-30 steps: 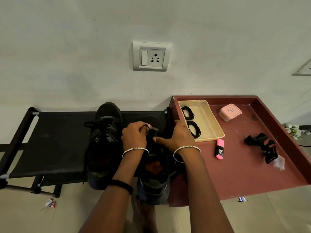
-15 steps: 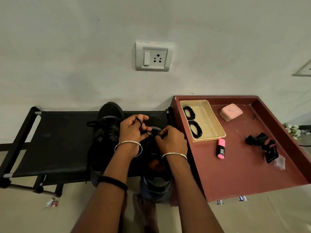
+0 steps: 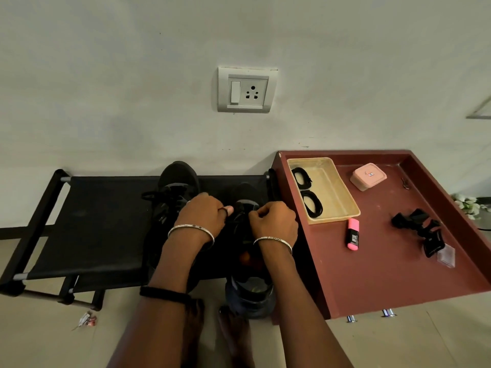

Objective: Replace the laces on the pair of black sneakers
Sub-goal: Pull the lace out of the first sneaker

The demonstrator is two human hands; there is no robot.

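Observation:
Two black sneakers stand on a black fabric shoe rack [image 3: 87, 235]. The left sneaker [image 3: 175, 187] still carries its black lace. Over the tongue of the right sneaker [image 3: 247, 290], both my hands work close together. My left hand [image 3: 204, 213] pinches a thin black lace between thumb and forefinger. My right hand [image 3: 273, 221] is closed in a fist on the lace at the eyelets; the lace itself is mostly hidden by the fingers. Two coiled black laces [image 3: 308, 192] lie in a beige tray [image 3: 342, 197] to the right.
The beige tray rests on a low maroon table [image 3: 385, 274] with a pink highlighter [image 3: 352, 234], a pink box [image 3: 368, 176] and black clips [image 3: 417, 227]. A wall socket [image 3: 245, 89] is above. A wrapper [image 3: 86, 320] lies on the floor by the rack.
My right hand has come left from the table edge onto the right sneaker's tongue. Both hands have closed in on the lace and now sit nearer each other.

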